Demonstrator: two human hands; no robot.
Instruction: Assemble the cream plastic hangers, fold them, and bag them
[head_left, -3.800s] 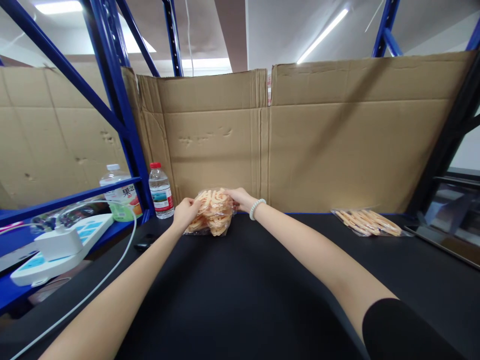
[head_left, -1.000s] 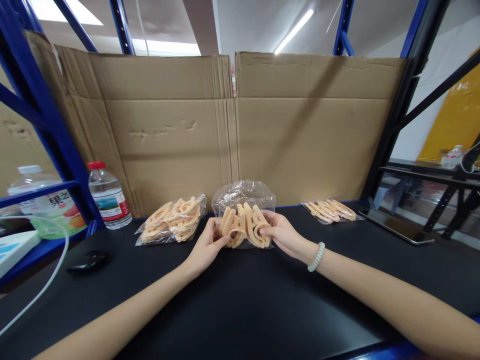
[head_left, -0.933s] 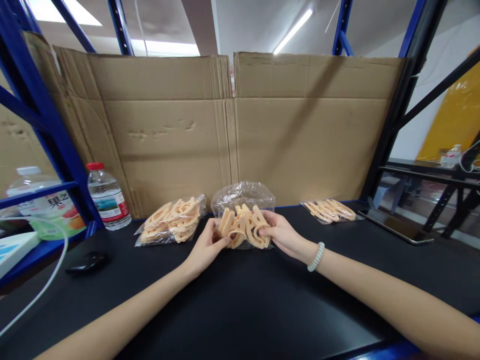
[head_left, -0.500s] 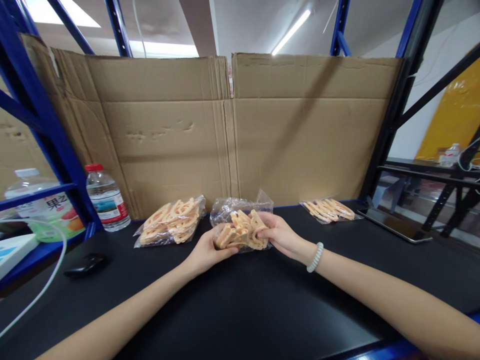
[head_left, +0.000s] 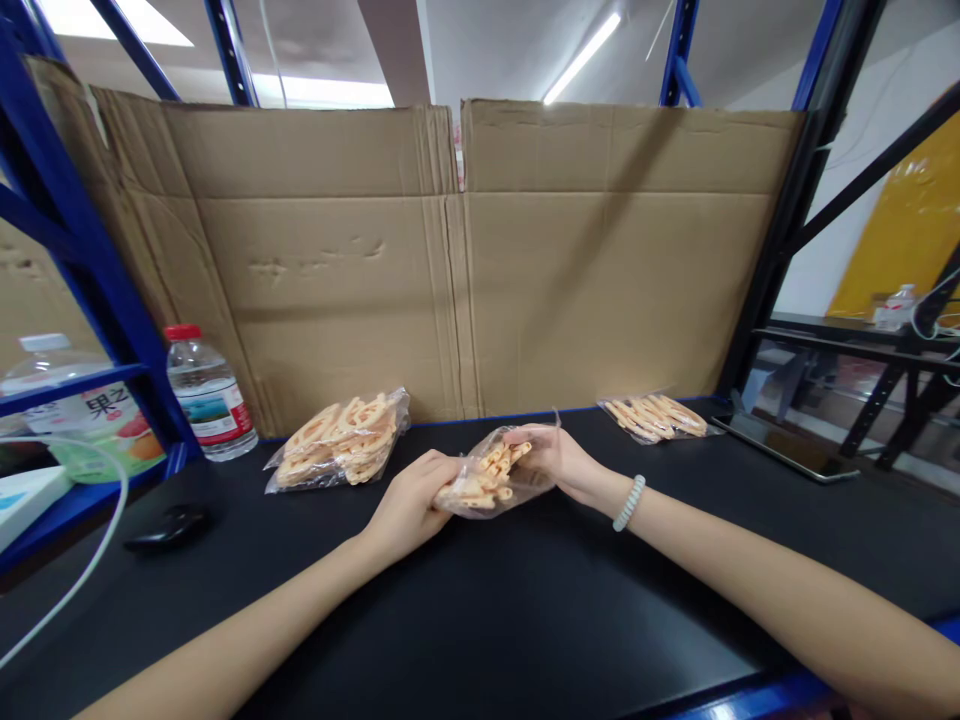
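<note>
A clear plastic bag (head_left: 480, 510) holding peach-coloured plastic pieces (head_left: 495, 470) is between my hands, just above the black tabletop. My left hand (head_left: 416, 495) is closed around the bag's left end, its thumb in front. At the right end, my right hand (head_left: 544, 455) has its fingers curled against the pieces; part of it shows through the clear film. Whether those fingers are inside the bag or behind it I cannot tell. Behind my left hand lies a fuller bag of similar pieces (head_left: 341, 440). Another flat bag of pieces (head_left: 656, 417) rests at the back right.
A water bottle with a red cap (head_left: 214, 400) stands at the back left, with a black computer mouse (head_left: 169, 527) in front of it. A dark phone-like slab (head_left: 795, 448) lies at the right. Cardboard panels (head_left: 600, 270) close off the table's rear edge.
The bag has been turned and drawn slightly toward me. Its film, bunched behind the pieces before, now surrounds them and spreads over my right hand. My left fingers have closed around its end.
</note>
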